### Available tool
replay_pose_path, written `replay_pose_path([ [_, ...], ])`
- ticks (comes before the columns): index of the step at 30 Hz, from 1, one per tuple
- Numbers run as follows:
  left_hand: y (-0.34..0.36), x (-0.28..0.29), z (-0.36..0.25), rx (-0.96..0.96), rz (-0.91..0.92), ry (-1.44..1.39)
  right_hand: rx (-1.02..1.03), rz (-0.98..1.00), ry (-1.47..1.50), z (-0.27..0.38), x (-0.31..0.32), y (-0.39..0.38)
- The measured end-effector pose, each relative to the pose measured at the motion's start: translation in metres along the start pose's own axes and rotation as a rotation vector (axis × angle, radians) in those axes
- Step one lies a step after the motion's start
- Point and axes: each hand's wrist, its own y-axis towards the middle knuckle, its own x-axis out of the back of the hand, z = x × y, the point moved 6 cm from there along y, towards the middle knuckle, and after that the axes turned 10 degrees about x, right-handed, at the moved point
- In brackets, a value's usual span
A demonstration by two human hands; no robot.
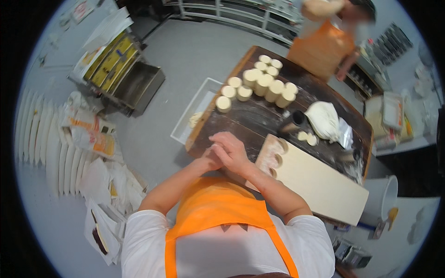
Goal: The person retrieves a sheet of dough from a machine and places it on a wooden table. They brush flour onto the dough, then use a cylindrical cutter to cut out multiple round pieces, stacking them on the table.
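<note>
My two hands meet at the table's near left edge, in front of the orange apron. My right hand (pixel 232 150) lies over my left hand (pixel 212 159), fingers stretched out and partly apart, with nothing seen in them. Most of the left hand's fingers are hidden underneath. To the right of them lies a thick pale dough slab (pixel 315 178), with round bites cut from its floury left end. Behind the slab stands a dark, hollow tube (pixel 293 121), beside a few small dough scraps (pixel 307 137). Farther back, round dough pieces (pixel 264 85) stand singly and in stacks.
A white bag-like mass (pixel 323 120) rests on the dark wooden table (pixel 211 127). Across the table is a person in an orange apron (pixel 320 48). A clear bin (pixel 185 121) is left, a white bucket (pixel 387 192) right. Sacks (pixel 92 134) line the left wall.
</note>
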Motion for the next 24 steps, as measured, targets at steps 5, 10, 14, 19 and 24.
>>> replay_pose_path([
  [5,-0.06,0.057,0.052,-0.046,-0.169,0.176,-0.568,0.189,0.306,-0.08,-0.126,0.006],
  [10,-0.153,0.081,0.233,0.29,-0.234,-0.089,-0.56,0.456,0.033,-0.118,-0.267,-0.008],
  [14,-0.223,0.067,0.407,0.582,-0.081,-0.295,-0.762,0.532,0.206,-0.118,-0.364,-0.017],
  [19,-0.31,0.066,0.56,0.007,-0.181,0.664,-1.049,0.446,0.125,-0.139,-0.387,-0.002],
  [24,-0.326,0.124,0.722,0.616,0.347,0.242,-1.093,0.27,-0.007,-0.214,-0.405,0.05],
])
